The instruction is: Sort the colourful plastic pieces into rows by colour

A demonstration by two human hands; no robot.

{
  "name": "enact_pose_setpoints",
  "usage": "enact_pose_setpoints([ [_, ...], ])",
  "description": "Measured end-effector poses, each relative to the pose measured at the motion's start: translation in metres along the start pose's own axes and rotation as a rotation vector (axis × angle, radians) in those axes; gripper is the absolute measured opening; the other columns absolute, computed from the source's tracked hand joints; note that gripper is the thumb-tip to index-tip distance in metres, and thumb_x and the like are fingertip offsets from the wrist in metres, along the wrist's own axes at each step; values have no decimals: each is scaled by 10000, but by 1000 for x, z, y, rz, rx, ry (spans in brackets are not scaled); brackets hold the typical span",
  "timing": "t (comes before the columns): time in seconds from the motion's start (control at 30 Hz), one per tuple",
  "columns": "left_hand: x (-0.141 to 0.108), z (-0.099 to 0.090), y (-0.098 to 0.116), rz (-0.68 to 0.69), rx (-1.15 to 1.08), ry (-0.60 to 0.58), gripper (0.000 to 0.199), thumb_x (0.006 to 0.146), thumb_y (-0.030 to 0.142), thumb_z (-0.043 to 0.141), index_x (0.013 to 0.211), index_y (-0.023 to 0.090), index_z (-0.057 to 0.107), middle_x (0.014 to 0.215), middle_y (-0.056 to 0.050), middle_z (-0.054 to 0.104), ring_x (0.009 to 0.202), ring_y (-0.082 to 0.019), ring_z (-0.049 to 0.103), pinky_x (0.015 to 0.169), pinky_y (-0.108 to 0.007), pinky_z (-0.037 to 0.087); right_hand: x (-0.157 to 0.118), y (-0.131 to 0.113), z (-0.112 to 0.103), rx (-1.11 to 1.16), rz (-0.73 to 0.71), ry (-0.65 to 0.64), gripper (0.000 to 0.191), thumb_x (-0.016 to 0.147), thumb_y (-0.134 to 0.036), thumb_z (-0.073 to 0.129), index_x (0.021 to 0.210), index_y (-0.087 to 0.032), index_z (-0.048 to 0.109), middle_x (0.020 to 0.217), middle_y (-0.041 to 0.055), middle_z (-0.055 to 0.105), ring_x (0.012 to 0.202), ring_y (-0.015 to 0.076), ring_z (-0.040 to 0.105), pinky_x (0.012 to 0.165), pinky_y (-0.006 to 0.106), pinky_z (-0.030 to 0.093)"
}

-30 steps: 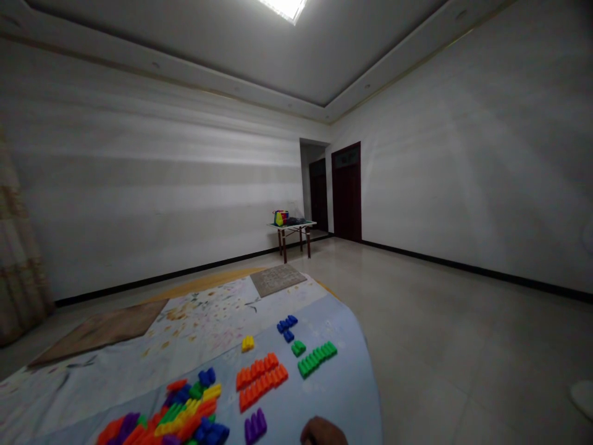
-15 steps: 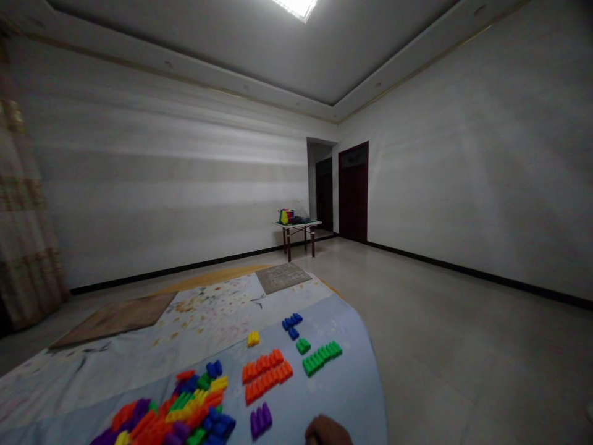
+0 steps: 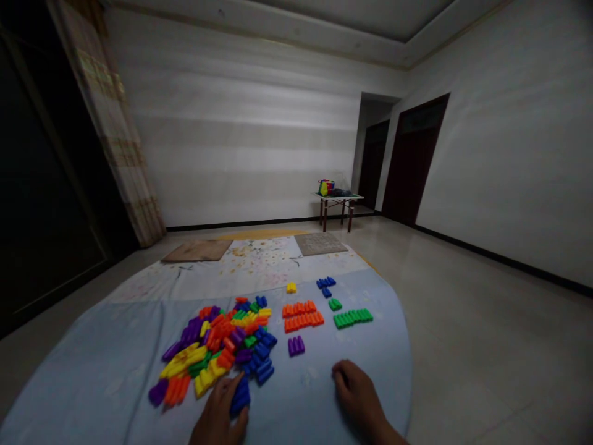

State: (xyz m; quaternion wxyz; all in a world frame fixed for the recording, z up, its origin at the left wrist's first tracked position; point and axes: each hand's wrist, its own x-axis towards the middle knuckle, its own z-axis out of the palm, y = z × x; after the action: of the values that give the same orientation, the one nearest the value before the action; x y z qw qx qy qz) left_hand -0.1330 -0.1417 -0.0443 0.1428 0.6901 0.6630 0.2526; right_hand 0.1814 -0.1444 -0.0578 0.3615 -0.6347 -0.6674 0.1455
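My left hand (image 3: 217, 414) is closed on a blue plastic block (image 3: 239, 395) of joined tubes, at the near edge of a mixed pile of blocks (image 3: 225, 332). The pile holds orange, purple, yellow, green and blue pieces. My right hand (image 3: 356, 392) rests on the cloth with its fingers curled in, and nothing shows in it. Beyond it lie a purple block (image 3: 296, 346), two rows of orange blocks (image 3: 303, 321), a green row (image 3: 353, 317), a small green block (image 3: 335, 304), blue blocks (image 3: 326, 282) and a yellow block (image 3: 291, 288).
A pale blue and floral cloth (image 3: 115, 371) covers the rounded table. At its far side lie a brown board (image 3: 198, 250) and a grey patterned mat (image 3: 320, 243). A small table (image 3: 338, 197) with a colourful bag (image 3: 326, 187) stands by the far wall.
The camera view has turned left and tilted down. My left hand has come into view with the blue block, and more of my right hand shows. The sorted blocks look the same.
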Motion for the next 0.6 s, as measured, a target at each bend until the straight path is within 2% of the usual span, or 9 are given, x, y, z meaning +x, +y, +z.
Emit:
enact_pose_setpoints([
  [0.07,-1,-3,5,-25,-39,-7,507,738,257,438,1243,209,433,1271,-74,448,1192,-202,439,989,-352,378,0,0,-2,4,11,-20,247,807,-251,374,804,-190,613,782,47,650,744,165,598,712,255,434],
  [0.17,-1,-5,12,-52,-71,13,537,753,318,433,1269,181,378,1258,-92,429,1194,-211,430,1016,-374,347,0,0,-5,13,20,-37,246,798,-262,384,815,-192,619,786,43,655,748,166,602,714,258,440],
  [0.4,-2,-2,32,-228,88,109,636,732,500,447,1192,62,411,1181,-164,439,1155,-277,425,989,-395,345,0,0,-8,4,10,-55,272,810,-287,379,855,-180,624,828,53,658,773,171,603,733,267,439],
  [0.5,0,-4,36,-231,142,93,596,747,474,430,1159,44,431,1135,-167,478,1109,-270,457,975,-383,349,0,0,-9,6,3,-57,281,814,-279,369,866,-173,624,830,58,657,779,173,604,744,271,436],
  [0.6,2,-5,29,-198,125,22,495,742,376,436,1122,61,468,1114,-157,518,1072,-252,491,959,-376,367,1,-1,-10,3,10,-57,272,811,-267,374,869,-176,624,827,56,656,782,172,604,739,267,435],
])
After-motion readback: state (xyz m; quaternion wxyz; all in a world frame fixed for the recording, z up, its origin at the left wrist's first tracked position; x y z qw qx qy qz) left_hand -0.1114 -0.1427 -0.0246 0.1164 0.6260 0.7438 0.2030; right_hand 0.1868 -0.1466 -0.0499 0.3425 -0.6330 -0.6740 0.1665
